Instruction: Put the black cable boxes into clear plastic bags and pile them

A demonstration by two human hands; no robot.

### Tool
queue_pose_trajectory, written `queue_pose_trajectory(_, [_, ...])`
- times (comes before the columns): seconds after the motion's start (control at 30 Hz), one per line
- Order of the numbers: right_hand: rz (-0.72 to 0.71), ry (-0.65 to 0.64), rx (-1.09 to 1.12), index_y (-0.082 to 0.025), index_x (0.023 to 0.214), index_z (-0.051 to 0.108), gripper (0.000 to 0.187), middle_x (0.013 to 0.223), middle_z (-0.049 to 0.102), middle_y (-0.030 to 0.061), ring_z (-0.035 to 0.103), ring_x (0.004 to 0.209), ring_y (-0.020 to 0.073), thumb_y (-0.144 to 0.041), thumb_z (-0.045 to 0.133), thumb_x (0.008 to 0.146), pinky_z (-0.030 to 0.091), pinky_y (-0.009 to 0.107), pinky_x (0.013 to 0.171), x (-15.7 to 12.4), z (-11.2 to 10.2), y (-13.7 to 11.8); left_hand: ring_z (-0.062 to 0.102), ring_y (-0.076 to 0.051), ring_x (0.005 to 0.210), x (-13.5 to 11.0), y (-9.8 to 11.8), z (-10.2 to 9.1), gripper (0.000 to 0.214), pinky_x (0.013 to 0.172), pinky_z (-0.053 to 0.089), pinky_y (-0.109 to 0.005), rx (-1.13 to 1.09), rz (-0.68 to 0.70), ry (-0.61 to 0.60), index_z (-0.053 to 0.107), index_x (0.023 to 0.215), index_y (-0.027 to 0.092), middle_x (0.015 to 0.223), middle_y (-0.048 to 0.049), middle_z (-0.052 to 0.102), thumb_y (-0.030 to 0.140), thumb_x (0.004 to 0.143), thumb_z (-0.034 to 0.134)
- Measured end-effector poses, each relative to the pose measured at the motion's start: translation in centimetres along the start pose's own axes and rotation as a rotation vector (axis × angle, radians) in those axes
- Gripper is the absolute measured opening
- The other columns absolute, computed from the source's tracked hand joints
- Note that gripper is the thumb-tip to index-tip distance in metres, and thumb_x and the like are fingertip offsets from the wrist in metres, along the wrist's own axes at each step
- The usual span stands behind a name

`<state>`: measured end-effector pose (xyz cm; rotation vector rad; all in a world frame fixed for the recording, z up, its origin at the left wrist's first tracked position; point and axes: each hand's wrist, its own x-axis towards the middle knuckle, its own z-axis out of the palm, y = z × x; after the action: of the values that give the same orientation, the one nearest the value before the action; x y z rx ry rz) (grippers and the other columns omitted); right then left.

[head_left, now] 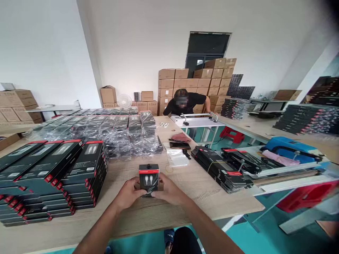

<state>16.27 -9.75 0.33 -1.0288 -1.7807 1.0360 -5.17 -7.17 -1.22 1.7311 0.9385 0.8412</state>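
Observation:
Near the front edge of the wooden table, a small black retail box (149, 179) with a red stripe and a picture of two white plugs stands upright, a black hanging tab on its top. My left hand (130, 192) grips its left side, thumb across the lower front. On the opposite side my right hand (169, 190) is closed around the box, its thumb also at the lower front. Most of the fingers behind the box are hidden. Left of my hands rise stacks of similar black boxes (87, 160). A banded bundle of flat black cartons (219, 169) lies to the right.
Plastic-wrapped box stacks (116, 132) fill the table's far left. Beyond my hands lie clear plastic bags (177, 157), a phone (180, 145) and a reddish cloth (181, 137). A co-worker (185, 102) leans over a white bench (200, 121) before stacked brown cartons (166, 84).

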Motion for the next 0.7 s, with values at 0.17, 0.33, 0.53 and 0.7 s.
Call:
queue_pose_trajectory(0.17, [0.010, 0.172, 0.286, -0.018, 0.094, 0.062, 0.026, 0.084, 0.063, 0.0014, 0.058, 0.078, 0.0156, -0.038, 0.067, 0.077, 0.046, 0.029, 0.073, 0.8, 0.0, 0.3, 0.059, -0.024, 0.103, -0.6, 0.4, 2.2, 0.048, 0.089, 0.045, -0.034, -0.158, 0.004, -0.009, 0.053, 0.120, 0.018, 0.112, -0.0082, 0.066, 0.030, 0.076, 0.066])
queue_pose_trajectory(0.33, [0.098, 0.419, 0.598, -0.019, 0.082, 0.060, 0.034, 0.074, 0.061, -0.0013, 0.055, 0.064, 0.0132, -0.047, 0.073, 0.069, 0.046, 0.026, 0.062, 0.7, -1.1, 1.4, 0.060, -0.023, 0.088, -0.5, 1.8, 4.4, 0.036, 0.079, 0.045, -0.031, -0.058, -0.056, -0.046, 0.063, 0.105, 0.014, 0.096, -0.0066, 0.069, 0.026, 0.071, 0.070])
queue_pose_trajectory(0.53, [0.026, 0.414, 0.580, -0.021, 0.100, 0.060, 0.036, 0.088, 0.064, 0.0020, 0.059, 0.076, 0.0155, -0.049, 0.066, 0.078, 0.048, 0.027, 0.067, -2.1, -0.7, 2.0, 0.060, -0.024, 0.089, 2.4, 3.0, 7.1, 0.028, 0.081, 0.045, -0.033, -0.070, -0.020, -0.040, 0.066, 0.099, 0.012, 0.092, -0.0073, 0.069, 0.030, 0.077, 0.063])
queue_pose_trajectory(0.7, [0.135, 0.462, 0.534, -0.019, 0.100, 0.055, 0.040, 0.074, 0.061, 0.0001, 0.052, 0.053, 0.0102, -0.054, 0.058, 0.081, 0.041, 0.021, 0.046, -0.9, -2.8, 3.6, 0.063, -0.023, 0.082, 5.3, 2.9, 8.4, 0.042, 0.075, 0.048, -0.033, 0.047, -0.038, 0.039, 0.061, 0.111, 0.014, 0.090, -0.0074, 0.070, 0.040, 0.079, 0.060])
